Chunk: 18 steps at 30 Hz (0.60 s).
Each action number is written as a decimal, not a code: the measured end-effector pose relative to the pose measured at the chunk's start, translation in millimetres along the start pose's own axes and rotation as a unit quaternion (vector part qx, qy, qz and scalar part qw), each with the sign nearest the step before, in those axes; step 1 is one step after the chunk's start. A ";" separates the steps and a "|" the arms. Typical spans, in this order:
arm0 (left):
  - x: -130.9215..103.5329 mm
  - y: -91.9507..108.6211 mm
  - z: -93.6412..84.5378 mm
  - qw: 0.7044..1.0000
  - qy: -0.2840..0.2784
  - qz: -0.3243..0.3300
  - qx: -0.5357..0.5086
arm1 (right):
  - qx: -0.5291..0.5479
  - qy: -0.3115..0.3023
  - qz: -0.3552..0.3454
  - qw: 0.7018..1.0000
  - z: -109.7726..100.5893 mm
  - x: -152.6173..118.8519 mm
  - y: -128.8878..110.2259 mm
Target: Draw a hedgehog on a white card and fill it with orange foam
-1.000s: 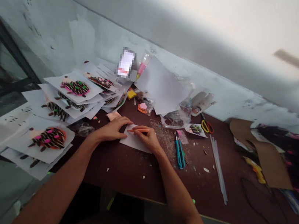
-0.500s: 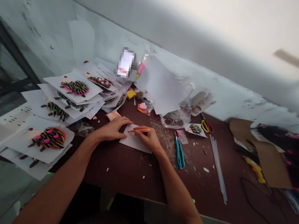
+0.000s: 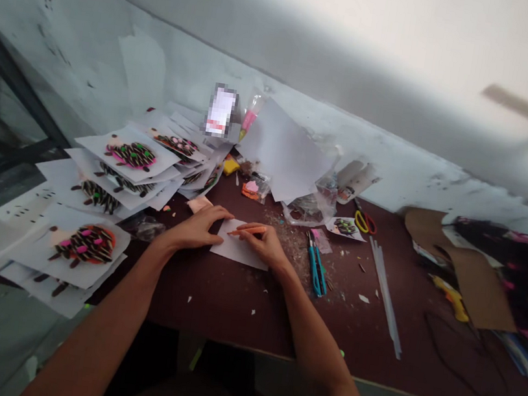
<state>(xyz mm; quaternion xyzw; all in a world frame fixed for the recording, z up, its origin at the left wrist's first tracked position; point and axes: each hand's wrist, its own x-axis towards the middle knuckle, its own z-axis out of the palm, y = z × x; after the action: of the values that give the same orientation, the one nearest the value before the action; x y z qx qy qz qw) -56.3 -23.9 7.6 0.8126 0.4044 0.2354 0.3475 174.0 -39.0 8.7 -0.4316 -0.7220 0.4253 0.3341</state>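
Observation:
A small white sheet of paper (image 3: 241, 254) lies on the dark table in front of me. My left hand (image 3: 198, 228) rests flat at the paper's left edge, thumb and fingers apart, bracing it. Pinched in my right hand (image 3: 265, 244) is a slim orange pencil (image 3: 254, 229), its tip down at the upper part of the sheet. Any marks on the paper are too faint to make out. A pale peach piece of paper (image 3: 199, 204) sits just beyond my left hand. Right of my right hand lies a pair of teal-handled cutting tools (image 3: 316, 271).
Stacked sheets with hedgehog pictures (image 3: 90, 246) cover the left side. A phone (image 3: 221, 111) stands at the back beside a large white sheet (image 3: 283, 151). To the right are scissors (image 3: 365, 223), glue sticks (image 3: 386, 300), a yellow glue gun (image 3: 451, 298) and brown cardboard (image 3: 482, 288).
Both hands keep nearly the same place on the paper. The orange pencil's tip has shifted very slightly; the view has moved a little.

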 end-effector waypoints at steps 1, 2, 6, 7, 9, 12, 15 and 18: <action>0.1 -0.3 0.0 1.000 0.000 0.000 0.001 | 0.001 0.001 0.001 1.000 -0.1 -0.1 -0.1; 0.1 -0.6 0.1 1.000 0.000 0.000 0.001 | 0.001 0.003 0.001 1.000 -0.2 -0.3 -0.2; 0.1 -2.1 0.5 1.000 0.001 0.003 -0.002 | 0.000 0.003 0.003 1.000 -1.6 -1.5 -0.7; 0.1 -2.3 0.5 1.000 0.001 0.003 -0.003 | -0.002 0.004 0.004 1.000 -2.1 -1.8 -0.8; -0.1 -2.2 0.2 1.000 0.002 0.003 -0.004 | -0.003 0.006 0.005 1.000 -3.2 -2.5 -1.2; -0.6 -1.1 -0.3 1.000 0.001 0.002 -0.005 | 0.001 0.006 0.005 1.000 -4.4 -3.2 -1.6; -0.7 -0.7 -0.5 1.000 0.000 -0.001 -0.005 | 0.002 0.006 0.004 1.000 -5.0 -3.5 -1.4; -0.5 -1.7 0.1 1.000 0.001 0.002 -0.003 | 0.001 0.005 0.002 1.000 -4.7 -3.3 -0.7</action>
<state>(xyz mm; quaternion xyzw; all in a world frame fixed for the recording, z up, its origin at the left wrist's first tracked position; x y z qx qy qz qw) -57.4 -23.7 6.1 0.8122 0.4027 0.2378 0.3488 179.1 -40.7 10.9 -0.4347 -0.7192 0.4244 0.3372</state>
